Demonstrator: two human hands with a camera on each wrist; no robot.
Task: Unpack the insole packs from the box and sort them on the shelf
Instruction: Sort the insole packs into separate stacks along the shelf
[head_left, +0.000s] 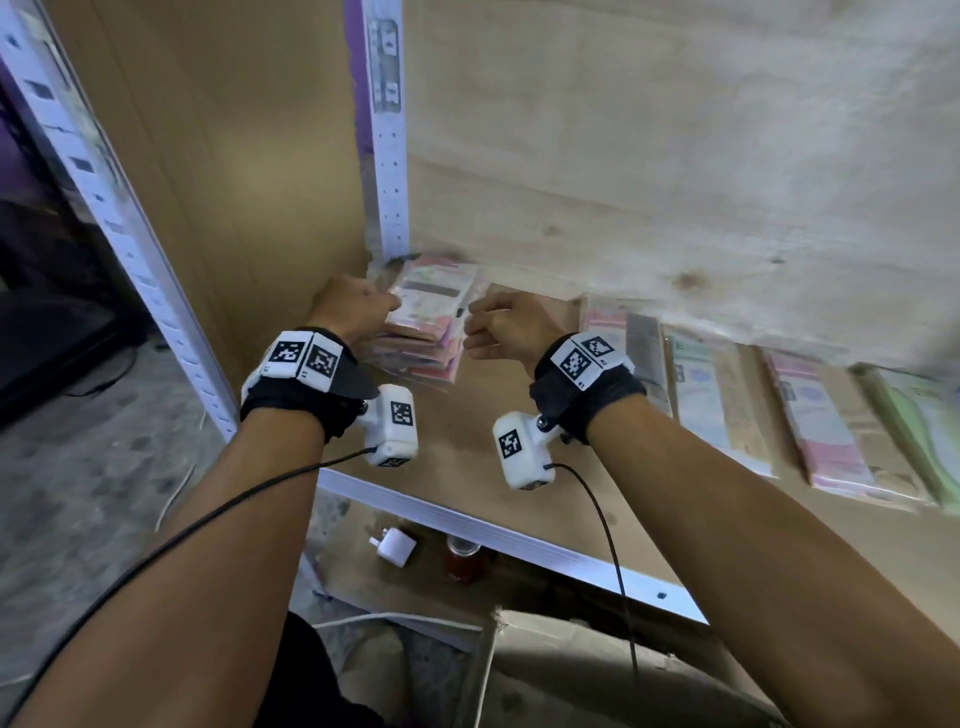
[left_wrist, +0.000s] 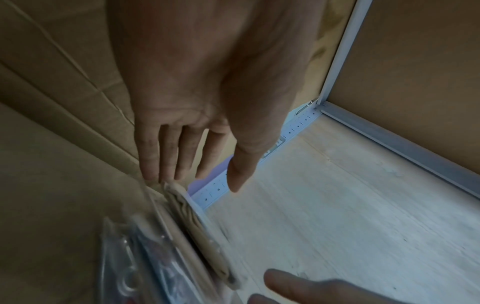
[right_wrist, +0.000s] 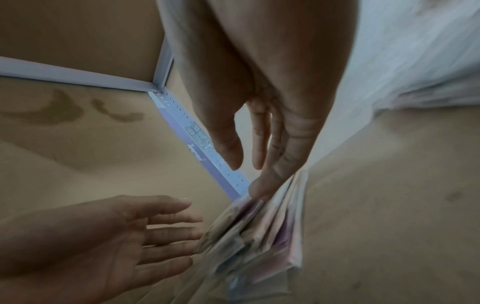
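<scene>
At the far left of the shelf (head_left: 519, 467), against the perforated white upright (head_left: 390, 197) in the back corner, a stack of insole packs (head_left: 421, 332) is seen lying on the board. It is flanked by both hands. The left hand (head_left: 349, 304) is held at the stack's left edge; in the left wrist view its fingers (left_wrist: 166, 152) are straight, their tips touching the pack edges, and nothing is grasped. The right hand (head_left: 506, 325) is set at the stack's right edge, its grip likewise loose: in the right wrist view the fingers (right_wrist: 278, 156) are extended, one tip resting on the film.

The packs are judged to be light and thin, each sleeved in glossy clear film, so sliding between neighbours is to be expected, and the stack is already seen fanned rather than square. Some flex is likely, the insoles being soft. Hold is best taken on the two long sides at once, with flat palms pressing inward, or under the bottom pack with a thumb on top; a pinch at one corner would probably let the rest spill.

Further right, a row of other packs (head_left: 727, 405) is laid side by side on the same board.
</scene>
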